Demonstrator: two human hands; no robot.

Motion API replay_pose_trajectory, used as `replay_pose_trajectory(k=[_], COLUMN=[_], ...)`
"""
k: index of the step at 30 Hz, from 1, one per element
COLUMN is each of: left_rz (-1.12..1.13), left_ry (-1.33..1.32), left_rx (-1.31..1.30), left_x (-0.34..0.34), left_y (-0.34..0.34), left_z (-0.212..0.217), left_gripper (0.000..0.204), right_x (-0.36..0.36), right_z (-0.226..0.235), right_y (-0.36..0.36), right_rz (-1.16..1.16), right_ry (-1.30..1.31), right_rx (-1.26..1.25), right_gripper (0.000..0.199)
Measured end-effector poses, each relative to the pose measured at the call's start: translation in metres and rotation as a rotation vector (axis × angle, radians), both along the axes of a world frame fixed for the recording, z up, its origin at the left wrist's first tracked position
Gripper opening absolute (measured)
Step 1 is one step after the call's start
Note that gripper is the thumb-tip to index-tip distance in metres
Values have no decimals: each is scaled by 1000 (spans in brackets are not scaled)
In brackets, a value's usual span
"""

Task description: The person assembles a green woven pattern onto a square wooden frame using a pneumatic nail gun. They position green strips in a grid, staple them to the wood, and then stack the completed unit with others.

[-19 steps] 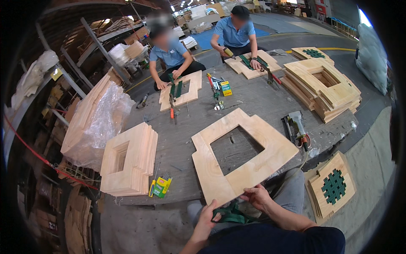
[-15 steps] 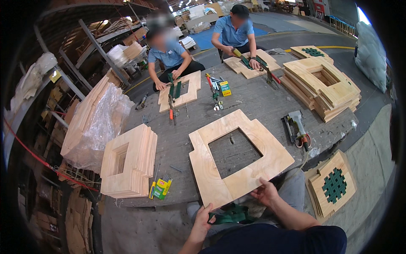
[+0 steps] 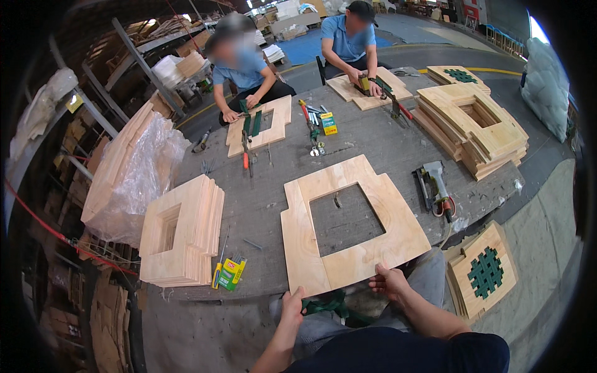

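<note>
A notched plywood panel (image 3: 394,217) with a large square opening rests on the worktable, its near edge overhanging toward me. My left hand (image 3: 292,307) pinches the panel's near left corner. Green webbing straps (image 3: 333,304) run from beside that hand and hang over my lap, below the panel. Whether the left fingers also grip the webbing is partly hidden. At the near edge, right of the middle, my right hand (image 3: 389,283) has its thumb on the wood with the fingers curled beneath. Right of the panel lies a grey pneumatic stapler (image 3: 435,186) with a hose.
Cut panels form stacks at left (image 3: 183,236) and far right (image 3: 469,127). A yellow-green box (image 3: 231,273) and a screwdriver (image 3: 217,273) lie near the left stack. A panel with woven green webbing (image 3: 490,273) leans at lower right. Two co-workers web panels across the worktable (image 3: 261,205).
The panel has turned slightly and come a little nearer to me, with both hands still on it. Across the table, the co-workers' hands have shifted over their panels.
</note>
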State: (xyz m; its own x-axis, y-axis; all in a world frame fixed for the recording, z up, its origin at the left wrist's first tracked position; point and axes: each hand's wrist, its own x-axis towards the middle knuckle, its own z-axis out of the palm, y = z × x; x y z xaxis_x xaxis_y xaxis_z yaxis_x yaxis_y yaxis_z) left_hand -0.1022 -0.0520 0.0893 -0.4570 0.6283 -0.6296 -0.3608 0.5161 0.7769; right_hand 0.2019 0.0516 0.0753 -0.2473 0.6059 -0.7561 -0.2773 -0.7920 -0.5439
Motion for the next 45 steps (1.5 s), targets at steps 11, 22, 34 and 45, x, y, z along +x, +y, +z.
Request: replay_pose_trajectory(k=[11,22,34,45], left_rz=[-515,-353,-488,-354], left_ry=[909,1199,1249,1318], left_rx=[-297,-320,-77,123], left_x=[-43,-125,-81,-82], left_y=[-1,109,124,150], left_z=[24,45,20,-3], left_gripper=[43,49,59,52], right_x=[4,-2,-11,-7], right_z=[7,-11,11,119], right_y=[-1,0,7,187], right_rz=[41,-83,136,1012], right_ry=[0,61,-109,-322], right_rx=[23,-61,-12,752], right_gripper=[41,33,41,34])
